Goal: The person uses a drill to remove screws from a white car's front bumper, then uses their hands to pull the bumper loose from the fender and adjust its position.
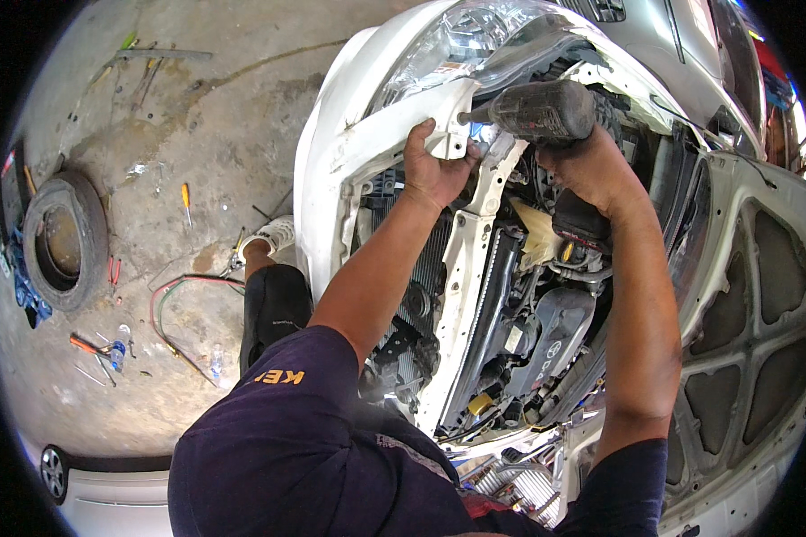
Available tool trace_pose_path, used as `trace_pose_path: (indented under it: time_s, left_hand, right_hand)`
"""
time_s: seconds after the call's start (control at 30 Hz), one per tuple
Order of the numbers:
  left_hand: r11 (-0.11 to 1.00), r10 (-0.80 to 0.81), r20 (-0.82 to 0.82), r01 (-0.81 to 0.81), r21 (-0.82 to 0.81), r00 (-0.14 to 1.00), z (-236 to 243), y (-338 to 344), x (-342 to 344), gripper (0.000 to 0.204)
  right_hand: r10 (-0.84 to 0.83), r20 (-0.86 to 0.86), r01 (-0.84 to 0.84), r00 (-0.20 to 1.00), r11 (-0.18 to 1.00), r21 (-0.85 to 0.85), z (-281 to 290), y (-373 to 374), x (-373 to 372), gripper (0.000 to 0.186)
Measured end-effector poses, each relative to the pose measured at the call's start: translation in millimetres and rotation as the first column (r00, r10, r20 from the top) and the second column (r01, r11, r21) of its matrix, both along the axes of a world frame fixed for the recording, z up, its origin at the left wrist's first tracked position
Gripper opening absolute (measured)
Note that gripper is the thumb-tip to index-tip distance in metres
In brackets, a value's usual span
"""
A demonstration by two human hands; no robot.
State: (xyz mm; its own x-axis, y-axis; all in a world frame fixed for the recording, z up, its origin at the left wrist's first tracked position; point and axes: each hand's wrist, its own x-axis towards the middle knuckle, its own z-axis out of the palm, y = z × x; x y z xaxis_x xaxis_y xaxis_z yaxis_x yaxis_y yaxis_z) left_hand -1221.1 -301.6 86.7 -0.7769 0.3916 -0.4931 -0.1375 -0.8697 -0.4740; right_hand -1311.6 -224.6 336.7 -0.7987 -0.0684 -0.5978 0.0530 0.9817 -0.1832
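My right hand (pixel 591 166) is wrapped round the grip of a dark, worn cordless impact wrench (pixel 546 111), its battery hanging below my wrist over the engine bay. The socket end (pixel 475 116) points left at a white bracket-like body panel (pixel 450 116) beside the headlight (pixel 470 36). Under that panel, my left hand (pixel 437 170) presses up with the thumb on its front face and the fingers partly hidden behind it. Whether the socket sits on a bolt is too small to tell.
The white car's engine bay holds a radiator support (pixel 475 242) and a dark engine cover (pixel 551 336). A detached hood (pixel 752 331) leans at right. On the concrete floor lie a tyre (pixel 94 215), an orange screwdriver (pixel 186 201), hoses (pixel 161 295) and pliers (pixel 114 270).
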Motion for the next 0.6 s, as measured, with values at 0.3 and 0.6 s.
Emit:
trace_pose_path:
  time_s: [0.3, 0.6]
  left_hand:
    - [1.000, 0.003, -0.021, -0.002, 0.007, 1.000, 0, -3, 1, 0.046]
    - [0.996, -0.051, 0.042, 0.053, -0.068, 0.998, 6, -2, -1, 0.051]
  right_hand:
    - [0.081, -0.070, -0.083, 0.994, 0.996, -0.037, -2, 0, 3, 0.035]
    - [0.013, -0.013, -0.012, 1.000, 0.997, 0.075, -9, 12, 4, 0.036]
